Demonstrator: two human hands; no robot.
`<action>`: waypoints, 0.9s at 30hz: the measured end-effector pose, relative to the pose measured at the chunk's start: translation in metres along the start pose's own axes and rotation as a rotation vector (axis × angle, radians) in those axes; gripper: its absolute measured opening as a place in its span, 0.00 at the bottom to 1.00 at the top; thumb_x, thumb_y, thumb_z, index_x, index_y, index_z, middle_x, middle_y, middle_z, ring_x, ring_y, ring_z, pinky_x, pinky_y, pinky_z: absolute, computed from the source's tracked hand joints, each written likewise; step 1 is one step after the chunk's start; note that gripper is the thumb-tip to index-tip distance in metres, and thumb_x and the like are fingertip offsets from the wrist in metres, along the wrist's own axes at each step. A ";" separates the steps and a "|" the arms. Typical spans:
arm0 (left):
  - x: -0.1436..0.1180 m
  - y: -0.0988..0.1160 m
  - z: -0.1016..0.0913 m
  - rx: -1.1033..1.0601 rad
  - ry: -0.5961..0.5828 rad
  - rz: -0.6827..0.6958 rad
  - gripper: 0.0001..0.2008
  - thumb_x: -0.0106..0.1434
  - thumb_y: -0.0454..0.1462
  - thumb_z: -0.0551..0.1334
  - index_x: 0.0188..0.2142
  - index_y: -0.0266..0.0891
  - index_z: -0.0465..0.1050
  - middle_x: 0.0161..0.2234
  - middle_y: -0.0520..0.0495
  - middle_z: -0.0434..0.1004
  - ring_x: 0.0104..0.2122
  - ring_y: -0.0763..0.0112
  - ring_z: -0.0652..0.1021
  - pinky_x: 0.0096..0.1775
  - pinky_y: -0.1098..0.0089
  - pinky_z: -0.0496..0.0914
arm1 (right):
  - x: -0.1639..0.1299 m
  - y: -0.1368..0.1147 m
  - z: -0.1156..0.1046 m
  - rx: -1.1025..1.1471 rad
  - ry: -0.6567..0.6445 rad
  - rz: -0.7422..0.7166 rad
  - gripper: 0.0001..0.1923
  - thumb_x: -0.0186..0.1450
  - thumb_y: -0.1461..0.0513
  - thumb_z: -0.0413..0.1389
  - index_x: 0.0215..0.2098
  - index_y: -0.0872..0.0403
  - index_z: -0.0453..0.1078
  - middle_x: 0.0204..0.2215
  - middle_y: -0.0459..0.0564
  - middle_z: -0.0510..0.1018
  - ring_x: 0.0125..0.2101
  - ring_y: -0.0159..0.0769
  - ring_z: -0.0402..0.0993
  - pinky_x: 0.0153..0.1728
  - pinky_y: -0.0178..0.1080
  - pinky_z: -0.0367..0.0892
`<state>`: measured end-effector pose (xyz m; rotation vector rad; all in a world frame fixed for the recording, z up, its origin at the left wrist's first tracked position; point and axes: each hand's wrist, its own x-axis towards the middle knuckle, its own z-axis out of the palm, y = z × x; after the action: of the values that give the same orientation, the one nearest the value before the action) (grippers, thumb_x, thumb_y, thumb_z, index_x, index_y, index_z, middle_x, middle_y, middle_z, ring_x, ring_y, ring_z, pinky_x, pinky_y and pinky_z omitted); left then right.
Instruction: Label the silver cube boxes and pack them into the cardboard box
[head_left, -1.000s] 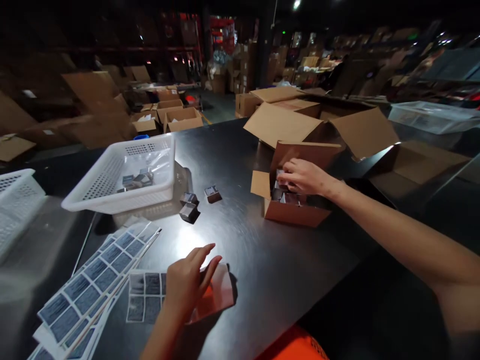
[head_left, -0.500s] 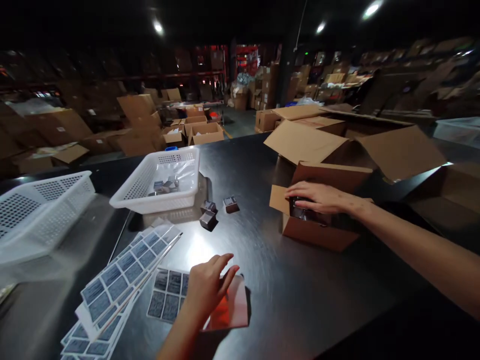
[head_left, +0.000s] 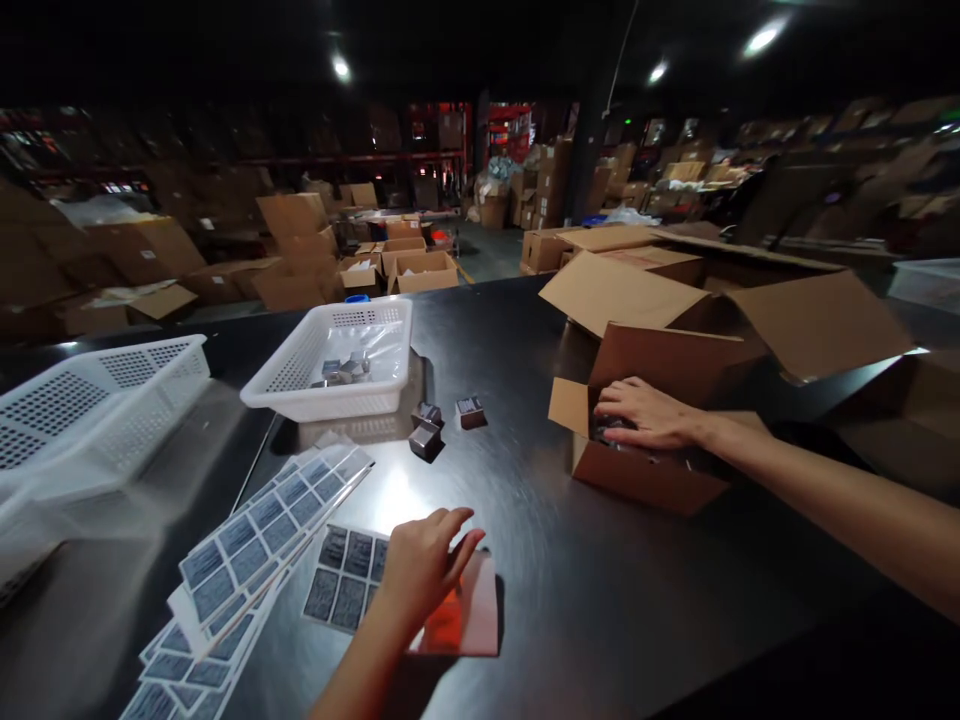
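Note:
My right hand (head_left: 646, 412) reaches into a small open cardboard box (head_left: 649, 482), its fingers spread over dark, shiny contents (head_left: 616, 424) that I cannot make out clearly. The fingertips are partly hidden there. My left hand (head_left: 421, 562) is over a sheet of dark square labels (head_left: 346, 575), thumb and forefinger apart, with nothing visible between them. Beside it is a pink-and-red flat piece (head_left: 476, 610). Several small dark boxes, including one small box (head_left: 471, 411) set apart, stand on the metal table (head_left: 540, 560).
A white perforated basket (head_left: 326, 405) holds small boxes and clear plastic. Another white basket (head_left: 97, 420) stands at the left. Overlapping label sheets (head_left: 255, 540) lie at the front left. A large open carton (head_left: 821, 320) stands behind the small cardboard box.
My right hand has sunk slightly deeper into the cardboard box. The left hand stays over the label sheet in much the same pose. The whole view has shifted a little.

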<state>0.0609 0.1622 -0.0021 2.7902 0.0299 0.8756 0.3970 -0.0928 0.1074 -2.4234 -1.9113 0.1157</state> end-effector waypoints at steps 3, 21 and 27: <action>0.000 -0.001 0.000 -0.004 0.004 -0.004 0.13 0.74 0.44 0.56 0.43 0.43 0.78 0.30 0.52 0.84 0.24 0.69 0.82 0.25 0.70 0.65 | 0.004 -0.001 0.002 0.009 -0.038 -0.030 0.23 0.72 0.45 0.46 0.42 0.47 0.78 0.47 0.54 0.81 0.49 0.50 0.73 0.53 0.55 0.57; 0.003 -0.002 -0.005 0.081 -0.116 -0.072 0.12 0.72 0.44 0.59 0.40 0.43 0.79 0.29 0.49 0.83 0.25 0.66 0.81 0.24 0.68 0.59 | -0.003 0.001 -0.003 -0.073 -0.111 0.140 0.26 0.68 0.42 0.43 0.36 0.44 0.79 0.56 0.57 0.79 0.59 0.62 0.69 0.54 0.67 0.61; 0.004 -0.008 -0.007 0.054 -0.157 -0.152 0.13 0.72 0.45 0.58 0.40 0.43 0.79 0.31 0.48 0.84 0.28 0.66 0.82 0.26 0.69 0.60 | 0.008 -0.069 -0.033 -0.049 0.340 0.160 0.24 0.64 0.40 0.52 0.36 0.47 0.79 0.44 0.63 0.81 0.48 0.65 0.75 0.50 0.66 0.67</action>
<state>0.0604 0.1715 0.0039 2.8521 0.2408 0.6277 0.3347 -0.0691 0.1458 -2.4315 -1.5926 -0.3200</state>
